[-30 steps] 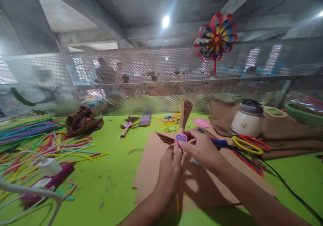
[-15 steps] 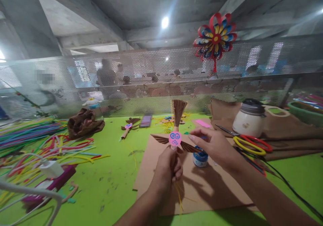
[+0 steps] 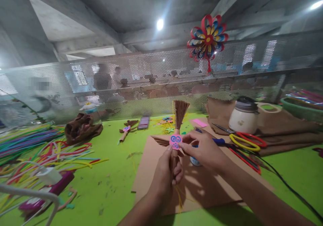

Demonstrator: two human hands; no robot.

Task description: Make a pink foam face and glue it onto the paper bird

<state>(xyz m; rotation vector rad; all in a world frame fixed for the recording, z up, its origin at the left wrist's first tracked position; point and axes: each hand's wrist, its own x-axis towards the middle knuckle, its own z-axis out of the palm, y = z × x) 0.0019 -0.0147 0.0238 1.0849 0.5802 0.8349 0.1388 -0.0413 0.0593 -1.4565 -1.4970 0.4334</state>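
A brown paper bird figure (image 3: 180, 116) with pleated wings and a fanned tail stands upright over a cardboard sheet. My left hand (image 3: 165, 170) is closed around its lower stem, thumb against the bottom of the pink paper face (image 3: 175, 141). That face carries blue-ringed eyes and a drawn mouth. My right hand (image 3: 205, 150) pinches the right edge of the face between thumb and fingers, hiding most of the right wing. Behind the right fingers, a small blue-labelled jar (image 3: 194, 161) is partly covered. Yellow strands (image 3: 179, 199) hang below my left hand.
Scissors (image 3: 246, 141) with yellow and red handles lie right, near a white lidded jug (image 3: 243, 116) and brown paper (image 3: 285, 128). Another paper bird (image 3: 126, 130) and a phone (image 3: 143, 123) lie beyond. Coloured pipe cleaners (image 3: 75, 152) and a purple power strip (image 3: 47, 192) are left.
My right hand has moved left onto the edge of the pink face, its thumb and fingers closing there. My left hand still grips the stem. The view has shifted slightly.
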